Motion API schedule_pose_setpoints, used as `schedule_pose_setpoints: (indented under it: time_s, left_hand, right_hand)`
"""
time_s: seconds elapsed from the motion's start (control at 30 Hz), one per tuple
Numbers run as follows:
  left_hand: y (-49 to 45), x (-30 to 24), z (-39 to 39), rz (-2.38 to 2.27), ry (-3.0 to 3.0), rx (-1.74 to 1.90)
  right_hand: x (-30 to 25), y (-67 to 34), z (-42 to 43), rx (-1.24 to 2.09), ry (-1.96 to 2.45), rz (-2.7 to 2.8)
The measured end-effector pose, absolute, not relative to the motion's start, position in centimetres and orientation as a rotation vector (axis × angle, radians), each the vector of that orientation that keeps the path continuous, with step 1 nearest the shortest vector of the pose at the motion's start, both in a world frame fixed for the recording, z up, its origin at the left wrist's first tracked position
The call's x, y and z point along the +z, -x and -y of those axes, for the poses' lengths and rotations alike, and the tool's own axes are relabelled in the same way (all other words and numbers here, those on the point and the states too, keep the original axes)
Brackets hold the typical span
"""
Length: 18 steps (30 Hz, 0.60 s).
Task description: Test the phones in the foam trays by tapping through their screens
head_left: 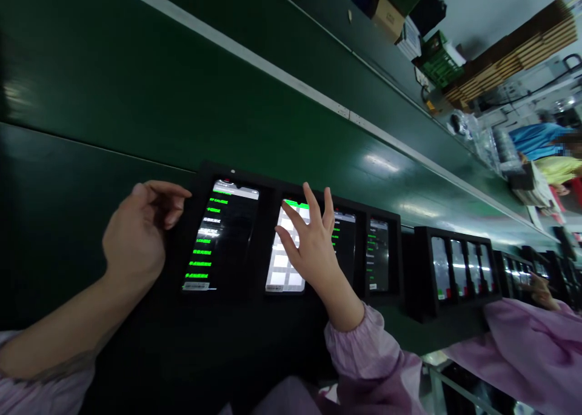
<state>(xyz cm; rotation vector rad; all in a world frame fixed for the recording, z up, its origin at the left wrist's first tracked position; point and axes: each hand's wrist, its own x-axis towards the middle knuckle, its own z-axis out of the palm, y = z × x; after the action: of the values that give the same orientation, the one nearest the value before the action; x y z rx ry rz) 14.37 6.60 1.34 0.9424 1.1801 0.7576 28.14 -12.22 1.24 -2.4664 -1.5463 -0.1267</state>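
A black tray [268,188] holds several phones side by side, screens lit. My left hand [136,233] hovers at the tray's left edge, fingers loosely curled and apart, holding nothing, next to a phone with green text on a dark screen [222,236]. My right hand [311,242] is open with fingers spread, its fingertips over the second phone [284,251], which shows a white grid under a green bar. Further right in the tray are a third phone [344,245] and a fourth phone [378,254] with dark menu screens.
A green conveyor belt [227,100] with a white stripe runs behind the tray. Another tray of phones [459,266] sits to the right, where a co-worker's hand [541,291] and pink sleeve [531,342] reach. Cardboard boxes [388,15] and crates [441,57] stand beyond the belt.
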Motion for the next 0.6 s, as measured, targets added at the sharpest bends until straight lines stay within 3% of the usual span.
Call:
schedule_pose_setpoints:
  time_s: [0.6]
  left_hand:
    - [-14.2,1.5,-6.6,-1.099,-0.949,0.753]
  right_hand:
    - [2.1,-27.0,14.5,-0.09,2.352,1.765]
